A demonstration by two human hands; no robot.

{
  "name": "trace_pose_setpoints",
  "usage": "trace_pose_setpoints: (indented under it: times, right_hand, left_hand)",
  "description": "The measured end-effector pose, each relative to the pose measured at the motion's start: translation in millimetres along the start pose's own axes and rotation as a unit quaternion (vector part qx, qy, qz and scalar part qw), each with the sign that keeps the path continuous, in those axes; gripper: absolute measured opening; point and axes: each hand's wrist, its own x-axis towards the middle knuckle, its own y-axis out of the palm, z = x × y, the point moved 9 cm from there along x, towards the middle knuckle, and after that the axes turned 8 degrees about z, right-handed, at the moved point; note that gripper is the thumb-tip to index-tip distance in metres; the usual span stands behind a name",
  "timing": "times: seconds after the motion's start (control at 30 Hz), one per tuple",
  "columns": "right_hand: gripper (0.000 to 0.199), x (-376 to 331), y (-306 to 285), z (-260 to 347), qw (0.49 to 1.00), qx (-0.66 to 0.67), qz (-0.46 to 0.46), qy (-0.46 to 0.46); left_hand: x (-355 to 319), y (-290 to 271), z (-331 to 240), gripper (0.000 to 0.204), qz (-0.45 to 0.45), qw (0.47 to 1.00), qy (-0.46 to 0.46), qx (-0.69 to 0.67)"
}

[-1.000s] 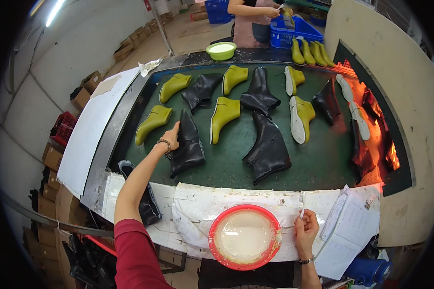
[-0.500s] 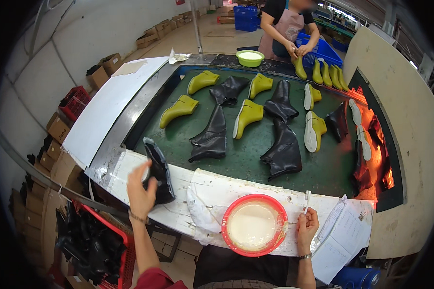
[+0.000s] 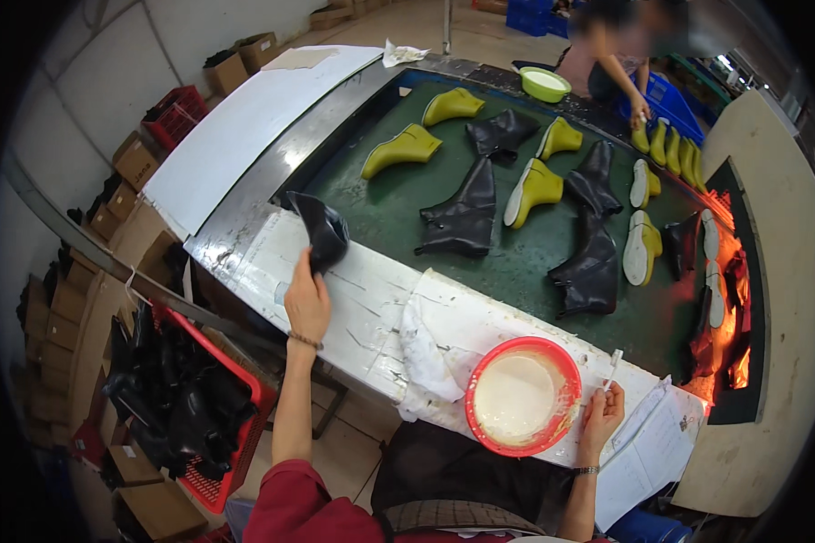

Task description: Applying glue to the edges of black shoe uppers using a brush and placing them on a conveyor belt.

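Here the green conveyor belt (image 3: 516, 262) carries boots; at its near-left edge the left hand (image 3: 307, 303) grips a black boot upper (image 3: 321, 231), apparently lifting it for gluing. Right of the red glue bowl (image 3: 522, 395), the right hand (image 3: 601, 418) pinches a small brush (image 3: 614, 364), which likely needs dipping next.

Person wearing a dark red short sleeve on the left arm, thin bracelet (image 3: 304, 340) circling the left wrist, metal watch (image 3: 586, 470) sitting on the right wrist, forearms showing bare

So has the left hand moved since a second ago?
Yes. The left hand came back from the green belt to the white ledge near the person, gripping a black boot.
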Motion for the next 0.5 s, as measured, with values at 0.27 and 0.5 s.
trace_pose_setpoints:
  times: [0.27,0.5]
  right_hand:
    - [0.018,-2.6,-8.5,-1.6,0.999,-0.043,-0.021,-0.008]
    - [0.018,-3.0,-2.8,-3.2,0.999,-0.026,-0.018,0.008]
  left_hand:
    - [126.9,-10.0,26.4,0.044,-0.1,0.991,0.054,-0.072]
    - [190.3,95.0,93.0,0.047,0.043,0.991,0.078,-0.099]
